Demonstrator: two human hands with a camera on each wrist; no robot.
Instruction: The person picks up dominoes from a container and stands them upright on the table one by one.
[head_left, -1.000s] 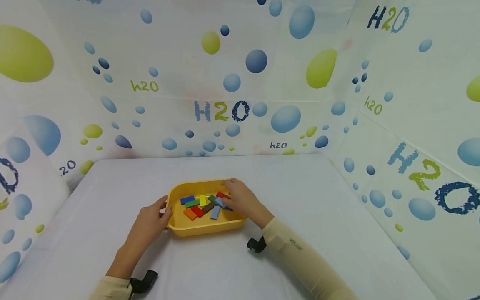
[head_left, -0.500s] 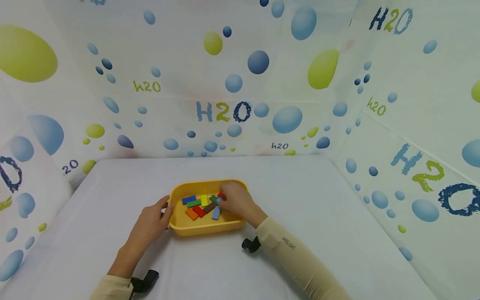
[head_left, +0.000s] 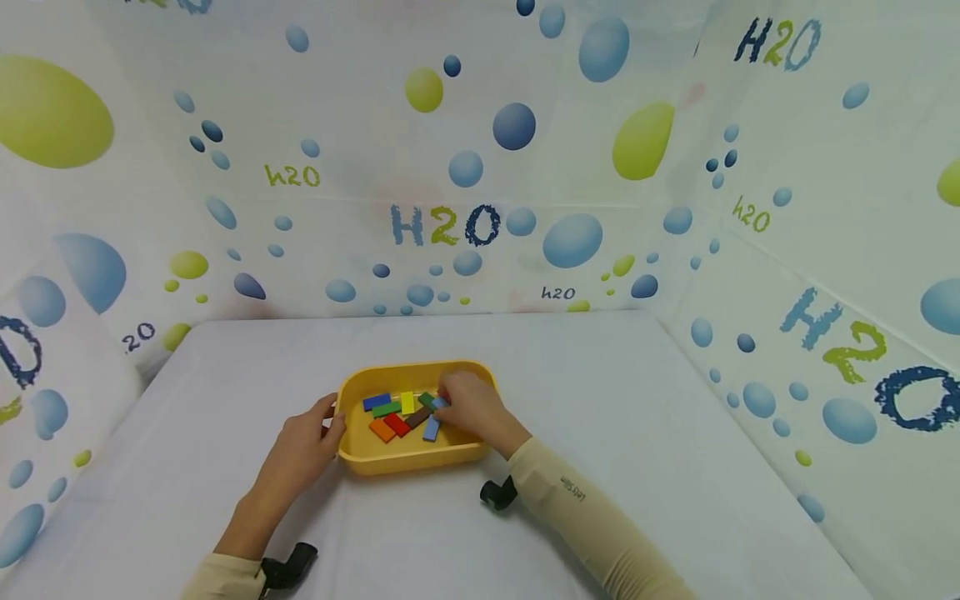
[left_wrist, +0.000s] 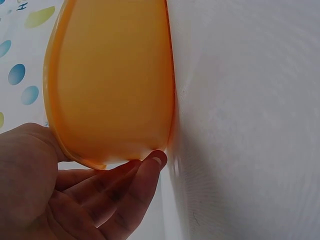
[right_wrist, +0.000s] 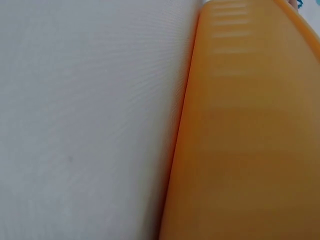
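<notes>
On the white table a yellow plastic tray (head_left: pixel 412 457) holds several small flat blocks in a loose cluster. Among them are a dark blue block (head_left: pixel 377 402), a green block (head_left: pixel 387 409), a yellow block (head_left: pixel 407 403), an orange block (head_left: pixel 382 430), a red block (head_left: pixel 397 425) and a brown block (head_left: pixel 418 417). My left hand (head_left: pixel 302 442) grips the tray's left end, thumb over the rim and fingers against the outer wall, as the left wrist view shows. My right hand (head_left: pixel 474 408) reaches inside the tray's right part, fingers down by a light blue block (head_left: pixel 440 403); its fingertips are hidden, and I cannot tell what they hold.
White table cloth (head_left: pixel 600 400) surrounds the tray. Behind and at both sides stand white sheets with blue and green dots (head_left: pixel 572 240). A black wrist camera (head_left: pixel 288 567) sits on the left wrist, another black camera (head_left: pixel 498 494) on the right.
My right hand has gone from the tray's right rim down among the blocks, its fingers drawing in. A red block by its fingertips is now out of sight. My left hand keeps its grip.
</notes>
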